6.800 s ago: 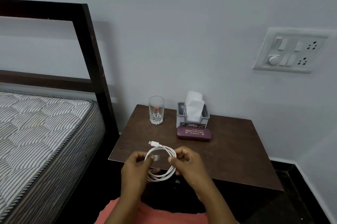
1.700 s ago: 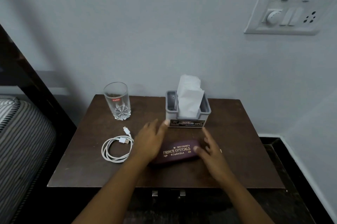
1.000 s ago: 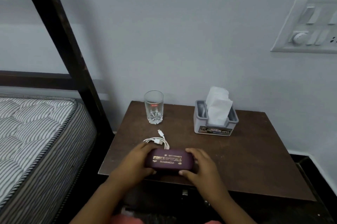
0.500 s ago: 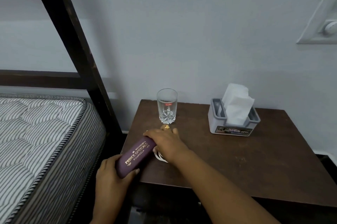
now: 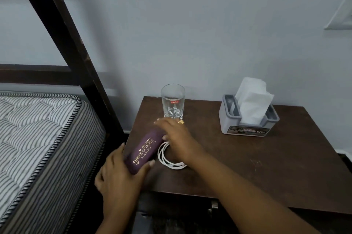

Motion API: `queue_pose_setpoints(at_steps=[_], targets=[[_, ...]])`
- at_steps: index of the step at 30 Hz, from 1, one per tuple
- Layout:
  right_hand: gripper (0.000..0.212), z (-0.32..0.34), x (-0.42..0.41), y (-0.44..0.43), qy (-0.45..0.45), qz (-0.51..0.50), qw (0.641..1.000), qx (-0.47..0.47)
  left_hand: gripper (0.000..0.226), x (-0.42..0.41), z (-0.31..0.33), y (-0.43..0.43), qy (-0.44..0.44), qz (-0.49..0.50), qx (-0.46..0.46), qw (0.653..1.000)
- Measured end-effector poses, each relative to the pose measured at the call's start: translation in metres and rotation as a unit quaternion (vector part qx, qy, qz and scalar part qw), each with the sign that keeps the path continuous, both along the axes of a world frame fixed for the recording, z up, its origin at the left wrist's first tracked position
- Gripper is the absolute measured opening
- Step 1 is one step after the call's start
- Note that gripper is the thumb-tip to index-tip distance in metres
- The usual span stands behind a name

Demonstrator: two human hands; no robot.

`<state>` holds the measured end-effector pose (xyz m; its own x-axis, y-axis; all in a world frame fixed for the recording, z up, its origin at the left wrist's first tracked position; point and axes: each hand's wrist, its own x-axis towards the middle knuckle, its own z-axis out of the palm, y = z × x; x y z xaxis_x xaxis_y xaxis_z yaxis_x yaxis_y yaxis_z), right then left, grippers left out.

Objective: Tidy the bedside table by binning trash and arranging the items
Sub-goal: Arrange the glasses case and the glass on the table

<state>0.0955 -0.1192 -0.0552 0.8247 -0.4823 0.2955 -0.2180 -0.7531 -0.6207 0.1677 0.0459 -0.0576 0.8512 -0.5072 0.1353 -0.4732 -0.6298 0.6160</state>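
Now rotated diagonal, maroon gold-lettered case [image 5: 144, 152]; left hand [image 5: 118, 175] and right hand [image 5: 178, 137] grip its ends.

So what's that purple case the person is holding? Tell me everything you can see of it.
The spectacle case is a long, rounded, dark purple box, closed, with gold lettering reading PRINCE OPTICALS, ROURKELA. It lies slantwise at the bedside table's left front corner. The left hand grips its near end; the right hand holds its far end. A coiled white cable lies just beside it.
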Motion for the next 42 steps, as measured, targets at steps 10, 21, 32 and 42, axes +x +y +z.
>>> queue_pose_setpoints(at_steps=[10, 21, 32, 42], targets=[[0.081, 0.014, -0.003, -0.048, -0.034, -0.255, 0.935, 0.245, 0.094, 0.038, 0.022, -0.123, 0.23, -0.189, -0.156, 0.942], [0.052, 0.003, 0.017, -0.067, -0.075, -0.205, 0.921, 0.324, 0.079, 0.048, 0.013, -0.17, 0.179, -0.215, -0.147, 0.949], [0.061, 0.017, -0.099, -0.011, -0.151, -0.242, 0.917, 0.279, 0.077, -0.052, 0.035, -0.128, 0.173, -0.264, -0.186, 0.93], [0.05, 0.016, -0.22, -0.005, -0.145, -0.31, 0.89, 0.302, 0.068, -0.166, 0.029, -0.142, 0.23, -0.334, -0.148, 0.902]])
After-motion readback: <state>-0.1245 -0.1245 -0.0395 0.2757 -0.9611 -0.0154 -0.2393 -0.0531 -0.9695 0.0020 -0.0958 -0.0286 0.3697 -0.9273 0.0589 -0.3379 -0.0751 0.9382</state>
